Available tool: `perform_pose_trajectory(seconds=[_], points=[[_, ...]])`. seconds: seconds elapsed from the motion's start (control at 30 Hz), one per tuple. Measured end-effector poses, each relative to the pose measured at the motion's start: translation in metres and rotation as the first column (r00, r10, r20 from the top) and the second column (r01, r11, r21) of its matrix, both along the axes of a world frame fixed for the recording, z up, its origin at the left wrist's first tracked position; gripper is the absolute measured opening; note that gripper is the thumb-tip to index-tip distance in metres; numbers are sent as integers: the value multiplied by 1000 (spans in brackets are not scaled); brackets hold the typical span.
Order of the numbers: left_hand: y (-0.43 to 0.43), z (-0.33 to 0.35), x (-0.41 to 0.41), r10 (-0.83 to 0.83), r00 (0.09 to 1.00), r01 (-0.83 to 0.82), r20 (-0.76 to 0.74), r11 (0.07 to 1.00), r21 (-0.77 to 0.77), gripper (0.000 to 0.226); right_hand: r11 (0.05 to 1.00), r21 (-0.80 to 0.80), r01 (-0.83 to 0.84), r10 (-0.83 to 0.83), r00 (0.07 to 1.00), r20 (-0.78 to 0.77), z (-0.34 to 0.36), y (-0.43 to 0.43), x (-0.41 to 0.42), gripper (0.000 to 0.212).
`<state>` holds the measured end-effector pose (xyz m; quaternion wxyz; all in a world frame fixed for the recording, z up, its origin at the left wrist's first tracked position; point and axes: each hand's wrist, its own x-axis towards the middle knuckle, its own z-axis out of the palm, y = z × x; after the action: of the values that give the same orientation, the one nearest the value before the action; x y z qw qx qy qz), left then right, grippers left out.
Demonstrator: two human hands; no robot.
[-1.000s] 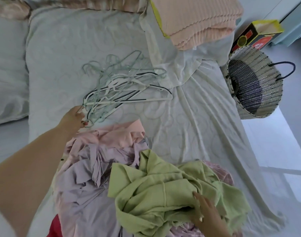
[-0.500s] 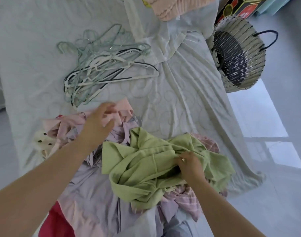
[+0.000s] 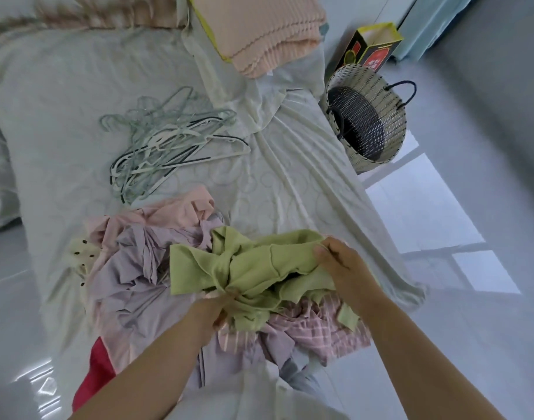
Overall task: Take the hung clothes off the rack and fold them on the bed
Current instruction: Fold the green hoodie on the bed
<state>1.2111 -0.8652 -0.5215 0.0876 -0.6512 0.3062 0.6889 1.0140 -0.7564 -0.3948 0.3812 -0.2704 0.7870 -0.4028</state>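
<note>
Between both grips, green garment [image 3: 259, 265].

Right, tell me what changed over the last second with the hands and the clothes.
The left hand left the hangers, crossed the pink and lilac clothes and now grips the near side of the green garment. The right hand moved from its near edge to pinch its far right edge, bunching it. The hangers, the basket and the rest of the clothes pile stayed put.
</note>
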Motion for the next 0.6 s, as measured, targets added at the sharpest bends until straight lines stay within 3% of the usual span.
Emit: perform_pose_trajectory(seconds=[0.07,0.17,0.2,0.3,0.33,0.4,0.47,0.6], points=[[1,18,-7,-44,987,30,-157,996,-90,11,999,-47,22,-22,1000,10,21,17,-4,23],[-9,33,-17,-240,934,133,-265,921,-367,55,985,-117,129,-138,988,-74,43,43,-18,20],[-12,46,-21,-309,907,176,-285,894,-412,56,974,-131,186,-198,977,-83,44,52,-25,18],[-17,89,-32,-381,874,175,-302,825,-537,9,935,-130,330,-334,942,-11,31,76,-38,16],[-19,99,-36,-423,862,193,-281,785,-589,7,933,-91,349,-350,937,13,23,83,-39,19],[-17,121,-43,-495,832,216,-251,705,-675,14,960,12,281,-281,956,80,9,89,-33,39],[-10,142,-48,-553,806,246,-208,634,-733,9,981,150,123,-135,988,72,-11,91,-24,72],[1,180,-53,-607,725,231,-325,660,-715,16,876,481,30,-74,995,74,-48,82,-10,135]])
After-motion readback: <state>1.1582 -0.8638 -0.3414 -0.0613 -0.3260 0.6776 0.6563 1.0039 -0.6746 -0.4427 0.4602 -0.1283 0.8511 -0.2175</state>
